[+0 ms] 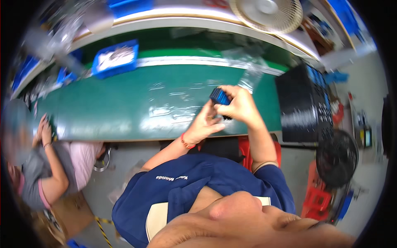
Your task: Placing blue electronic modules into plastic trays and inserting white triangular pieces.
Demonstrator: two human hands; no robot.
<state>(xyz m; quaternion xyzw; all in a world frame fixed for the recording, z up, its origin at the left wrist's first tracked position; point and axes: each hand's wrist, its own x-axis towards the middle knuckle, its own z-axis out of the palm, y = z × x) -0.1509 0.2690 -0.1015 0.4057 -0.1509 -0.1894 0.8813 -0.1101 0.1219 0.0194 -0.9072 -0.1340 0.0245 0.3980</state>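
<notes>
At the far left, a co-worker's hands (pixel 44 130) are held close together at the edge of the green table (pixel 103 103), near a small dark object that is too blurred to be told. Farther along, a blue bin (pixel 99 72) filled with pale pieces is set toward the back of the table. To the right of the bin, small clear plastic pieces (pixel 171 97) are scattered over the green surface, to the left of the person's hands.

Next comes the left hand (pixel 204 125), above the table's front edge, with a red bracelet (pixel 187 141) worn at its wrist. Its fingers are extended up toward the lower left side of a ribbed blue-and-black block (pixel 221 96), and its thumb is spread away from them. Whether the block is also gripped by this hand cannot be told.

The block is held up between the two hands, above and slightly to the right of the left hand and at the left side of the right hand (pixel 240 104). It is clamped by the right hand, with fingers over its upper side and the thumb beneath.

Just behind the right hand, clear plastic bags (pixel 251 76) are laid on the table. At the right end, black crates (pixel 295 101) are stacked, and a black fan (pixel 337 159) is placed beyond them, nearer the person.
</notes>
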